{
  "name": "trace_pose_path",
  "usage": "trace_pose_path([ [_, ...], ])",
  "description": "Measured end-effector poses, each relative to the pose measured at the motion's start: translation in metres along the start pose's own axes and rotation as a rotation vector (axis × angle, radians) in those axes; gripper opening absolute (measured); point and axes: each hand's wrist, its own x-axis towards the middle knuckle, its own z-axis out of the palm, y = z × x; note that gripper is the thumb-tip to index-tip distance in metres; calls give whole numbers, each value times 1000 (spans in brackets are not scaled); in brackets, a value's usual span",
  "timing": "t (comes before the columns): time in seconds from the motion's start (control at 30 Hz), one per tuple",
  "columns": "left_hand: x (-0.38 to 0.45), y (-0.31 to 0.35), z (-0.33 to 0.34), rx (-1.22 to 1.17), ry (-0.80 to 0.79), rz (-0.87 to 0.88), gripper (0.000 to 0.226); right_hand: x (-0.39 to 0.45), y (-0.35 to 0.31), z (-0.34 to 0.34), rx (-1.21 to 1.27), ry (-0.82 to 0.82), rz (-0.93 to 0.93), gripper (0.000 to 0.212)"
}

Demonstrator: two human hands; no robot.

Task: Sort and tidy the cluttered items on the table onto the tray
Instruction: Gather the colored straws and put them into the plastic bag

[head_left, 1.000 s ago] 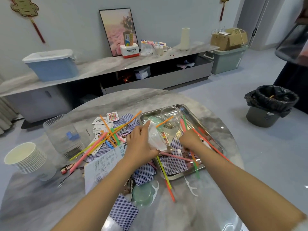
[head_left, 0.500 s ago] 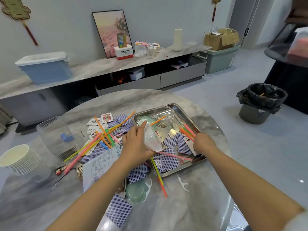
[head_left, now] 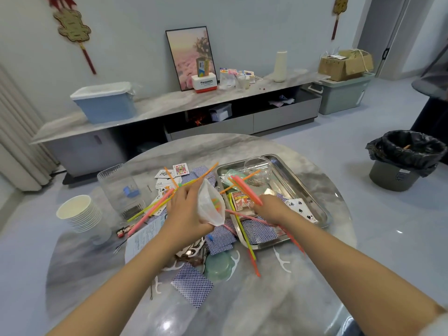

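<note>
My left hand [head_left: 185,209] grips a clear plastic bag [head_left: 210,204] held up over the table, with bright straw ends showing inside it. My right hand [head_left: 271,208] holds a bunch of pink and orange straws [head_left: 244,189] lifted over the steel tray [head_left: 312,190], their tips pointing toward the bag. The tray carries a clear glass jar [head_left: 257,167], a card box [head_left: 240,201], blue-backed playing cards [head_left: 257,230] and a spade card [head_left: 300,207]. More coloured straws [head_left: 155,209] and cards lie scattered on the marble table left of the tray.
A stack of paper cups [head_left: 82,214] and a clear plastic box [head_left: 118,187] stand at the table's left. A printed sheet [head_left: 143,238], dental floss picks [head_left: 282,259], a green lid [head_left: 219,266] and a loose card [head_left: 192,286] lie near me. A bin [head_left: 404,158] stands on the floor right.
My right hand gathered straws from the tray and lifted them toward the bag. My left hand kept holding the bag upright; the view tilted up slightly.
</note>
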Motion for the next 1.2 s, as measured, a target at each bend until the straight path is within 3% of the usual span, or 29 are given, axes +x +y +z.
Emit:
trace_pose_path([
  [0.2,-21,-23,-5,38,-26,-86,103,2,-7,36,-273,-19,-34,45],
  [0.33,-20,-34,-6,53,-35,-104,105,5,-9,51,-363,62,-52,41],
  [0.63,-17,-44,-11,51,-25,-131,102,18,-11,47,-352,-113,20,37],
  [0.83,-15,-48,-18,36,4,-141,101,18,-32,28,-420,-93,-30,31],
  [1.03,-22,-54,-19,94,-55,-140,104,27,-62,46,-385,-123,-60,19],
  [1.2,-25,-64,-20,106,-91,-150,105,38,-70,71,-412,-47,-71,23],
])
